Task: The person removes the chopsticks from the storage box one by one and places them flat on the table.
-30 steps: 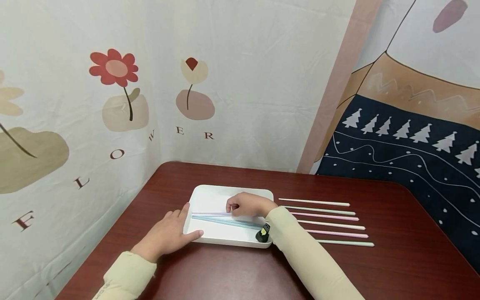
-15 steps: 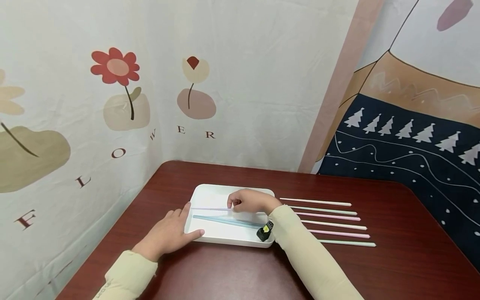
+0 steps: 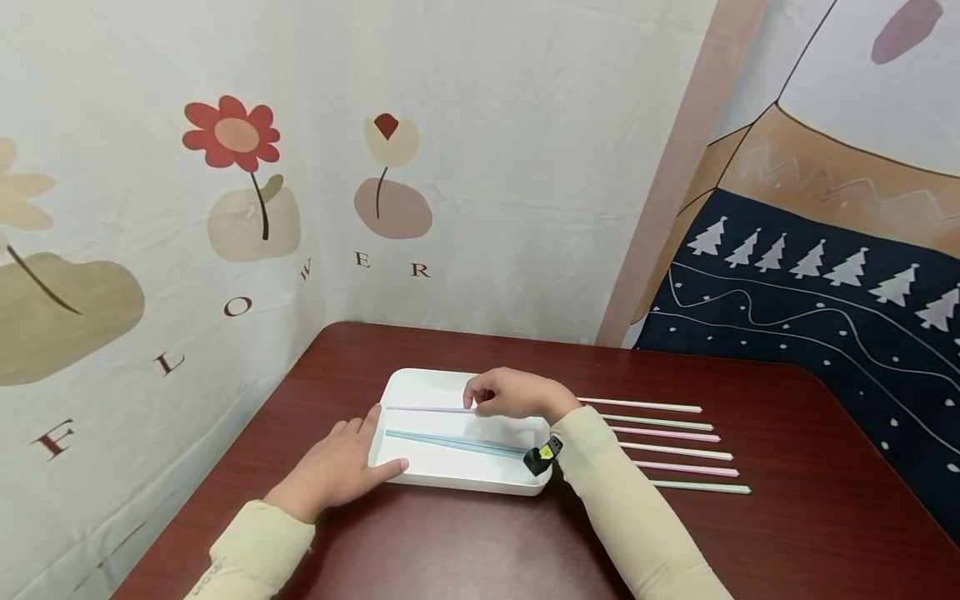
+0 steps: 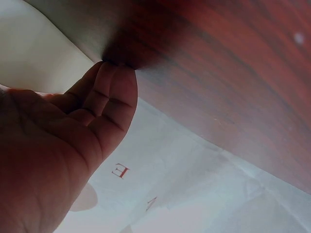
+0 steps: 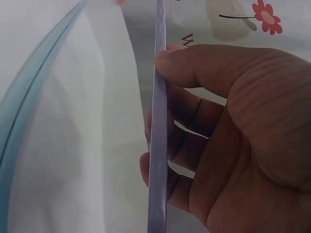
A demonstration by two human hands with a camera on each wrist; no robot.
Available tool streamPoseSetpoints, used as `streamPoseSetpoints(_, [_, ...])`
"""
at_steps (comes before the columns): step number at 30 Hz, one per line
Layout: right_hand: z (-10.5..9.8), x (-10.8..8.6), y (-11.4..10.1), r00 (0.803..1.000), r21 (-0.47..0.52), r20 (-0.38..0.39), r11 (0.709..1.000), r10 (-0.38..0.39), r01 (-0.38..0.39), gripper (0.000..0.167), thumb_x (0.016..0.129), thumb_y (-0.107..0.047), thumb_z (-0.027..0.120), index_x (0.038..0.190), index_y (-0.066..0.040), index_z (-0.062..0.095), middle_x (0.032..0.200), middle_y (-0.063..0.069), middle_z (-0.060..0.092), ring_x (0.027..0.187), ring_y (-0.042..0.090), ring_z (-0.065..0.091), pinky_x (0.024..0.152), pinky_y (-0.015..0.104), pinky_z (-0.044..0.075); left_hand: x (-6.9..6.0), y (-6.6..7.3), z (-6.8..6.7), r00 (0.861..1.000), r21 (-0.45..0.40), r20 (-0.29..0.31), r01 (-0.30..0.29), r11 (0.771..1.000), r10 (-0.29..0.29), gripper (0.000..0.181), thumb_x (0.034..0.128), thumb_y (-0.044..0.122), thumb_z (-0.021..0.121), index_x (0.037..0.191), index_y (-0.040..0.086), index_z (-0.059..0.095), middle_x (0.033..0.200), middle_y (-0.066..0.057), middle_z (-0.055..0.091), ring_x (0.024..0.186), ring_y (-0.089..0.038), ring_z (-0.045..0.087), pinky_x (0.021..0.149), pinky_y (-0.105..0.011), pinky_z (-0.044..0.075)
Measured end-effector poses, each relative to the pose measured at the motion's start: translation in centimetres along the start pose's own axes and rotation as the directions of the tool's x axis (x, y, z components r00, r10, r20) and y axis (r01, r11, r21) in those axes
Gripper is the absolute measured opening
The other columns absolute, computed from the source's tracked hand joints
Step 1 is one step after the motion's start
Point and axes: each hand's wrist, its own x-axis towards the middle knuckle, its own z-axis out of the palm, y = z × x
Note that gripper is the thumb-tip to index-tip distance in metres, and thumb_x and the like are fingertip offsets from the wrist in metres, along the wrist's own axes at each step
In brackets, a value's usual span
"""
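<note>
Reading the head view as a clock centred on the white tray, we start with our left hand: its fingers lie fairly straight, thumb apart, at the rim from about 10 to 8 o'clock, gripping nothing. Light, even pressure there should be enough to steady the tray. Next comes the lilac stick, over the tray's far half; its long axis runs nearly 9 to 3, the visible end pointing to 9. We cannot tell whether that end touches the tray. Below it, blue sticks slant gently towards 4. At 1 o'clock, our right hand pinches the lilac stick, thumb against curled fingers; a level wrist should stop it swinging into the blue ones. Six pale sticks lie rightmost, around 3 o'clock, outside the tray.
</note>
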Motion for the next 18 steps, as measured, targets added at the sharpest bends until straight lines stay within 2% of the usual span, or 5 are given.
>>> streamPoseSetpoints(6, [-0.9,-0.9,-0.4,1.000,-0.021,-0.011,1.000,-0.004,0.004,0.015,0.096,-0.007,0.059,0.100,-0.018,0.068,0.071,-0.007,0.048,0.065,0.006,0.044,0.063,0.025,0.039,0.0,0.0,0.0,1.000,-0.006,0.005,0.004,1.000,-0.004,0.107,0.0839,0.074,0.057,0.151,-0.005,0.030,0.129,-0.022,0.055,0.117,-0.040,0.051,0.091,-0.053,0.045])
streamPoseSetpoints(14, [-1.3,-3.1,0.0,0.998,-0.010,-0.026,0.998,0.056,-0.056,0.013,0.097,-0.008,0.060,0.104,-0.013,0.069,0.073,-0.005,0.050,0.069,0.010,0.047,0.064,0.028,0.041,0.1,-0.1,0.1,1.000,-0.002,0.018,0.016,1.000,-0.016,0.110,0.0833,0.077,0.054,0.152,-0.005,0.029,0.132,-0.023,0.054,0.120,-0.041,0.050,0.093,-0.053,0.045])
streamPoseSetpoints(18, [-1.4,-4.4,0.8,0.995,-0.008,-0.040,0.995,0.094,-0.094,0.011,0.097,-0.010,0.062,0.103,-0.016,0.070,0.075,-0.004,0.052,0.072,0.011,0.050,0.066,0.029,0.043,0.1,-0.1,0.1,1.000,-0.001,0.022,0.020,1.000,-0.020,0.111,0.0830,0.078,0.054,0.152,-0.005,0.029,0.132,-0.023,0.054,0.121,-0.041,0.050,0.093,-0.054,0.045])
